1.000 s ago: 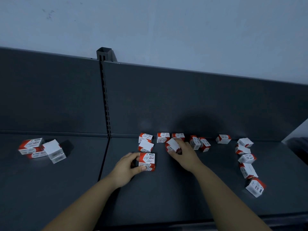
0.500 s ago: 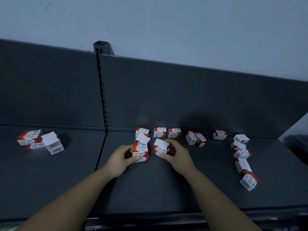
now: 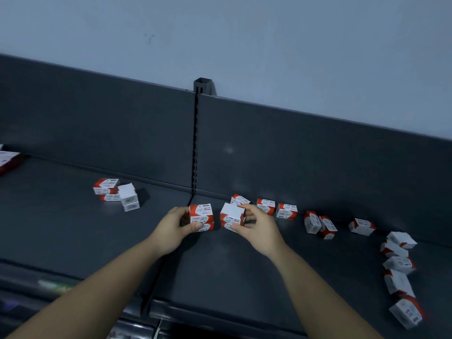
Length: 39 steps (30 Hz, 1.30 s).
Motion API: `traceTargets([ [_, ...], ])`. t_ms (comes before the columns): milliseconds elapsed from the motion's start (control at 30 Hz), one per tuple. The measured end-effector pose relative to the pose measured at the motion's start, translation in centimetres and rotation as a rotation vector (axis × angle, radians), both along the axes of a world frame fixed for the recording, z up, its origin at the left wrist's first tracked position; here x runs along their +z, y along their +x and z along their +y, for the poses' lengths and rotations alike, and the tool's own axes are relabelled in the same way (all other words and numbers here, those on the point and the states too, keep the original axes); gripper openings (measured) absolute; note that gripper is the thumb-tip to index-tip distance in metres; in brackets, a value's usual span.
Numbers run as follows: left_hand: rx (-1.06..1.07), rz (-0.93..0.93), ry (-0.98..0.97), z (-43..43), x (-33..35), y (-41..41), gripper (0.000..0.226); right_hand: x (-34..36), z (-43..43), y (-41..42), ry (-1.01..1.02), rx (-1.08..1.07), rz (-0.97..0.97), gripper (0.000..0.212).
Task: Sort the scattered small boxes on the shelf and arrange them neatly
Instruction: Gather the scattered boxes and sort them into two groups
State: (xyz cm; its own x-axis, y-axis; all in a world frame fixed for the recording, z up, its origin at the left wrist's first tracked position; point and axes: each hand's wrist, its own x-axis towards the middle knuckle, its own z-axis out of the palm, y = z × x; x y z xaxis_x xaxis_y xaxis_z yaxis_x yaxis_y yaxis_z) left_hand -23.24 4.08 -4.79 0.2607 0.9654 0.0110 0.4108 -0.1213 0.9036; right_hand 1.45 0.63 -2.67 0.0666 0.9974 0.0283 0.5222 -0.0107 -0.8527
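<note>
Small red-and-white boxes lie scattered on a dark grey shelf (image 3: 220,265). My left hand (image 3: 171,228) grips a stack of two boxes (image 3: 201,216) near the seam between two shelf panels. Just to its right, my right hand (image 3: 256,228) holds a second stack of boxes (image 3: 232,216), fingers over its white top and thumb at its front. Behind it, boxes (image 3: 265,205) stand in a row along the back panel. A pair of upright boxes (image 3: 319,223) stands further right. Several more boxes (image 3: 397,265) trail toward the front at the right edge.
A small pile of boxes (image 3: 116,193) sits on the left shelf panel. A slotted upright post (image 3: 195,143) divides the back panels. A red-and-white pack (image 3: 7,160) shows at the far left edge. The shelf's front edge (image 3: 208,316) runs below my forearms.
Both hands have slid their stacks leftward toward the panel seam. The view has tilted and swung left, so the left pile now sits nearer the middle.
</note>
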Motion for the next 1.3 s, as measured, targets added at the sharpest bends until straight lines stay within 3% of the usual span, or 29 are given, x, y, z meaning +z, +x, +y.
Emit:
traceTargets([
  [500,0.166,0.028,0.036,-3.3,1.2,-7.4,0.034,0.5,1.2,-8.3,0.025,0.248,0.004,0.045],
  [867,0.008,-0.123,-0.024,0.3,2.5,-15.3,0.020,0.9,1.8,-16.6,0.072,0.121,0.028,0.044],
  [1300,-0.192,0.048,-0.036,4.9,-0.1,-25.5,0.025,-2.3,1.9,-26.6,0.023,-0.015,-0.064,0.044],
])
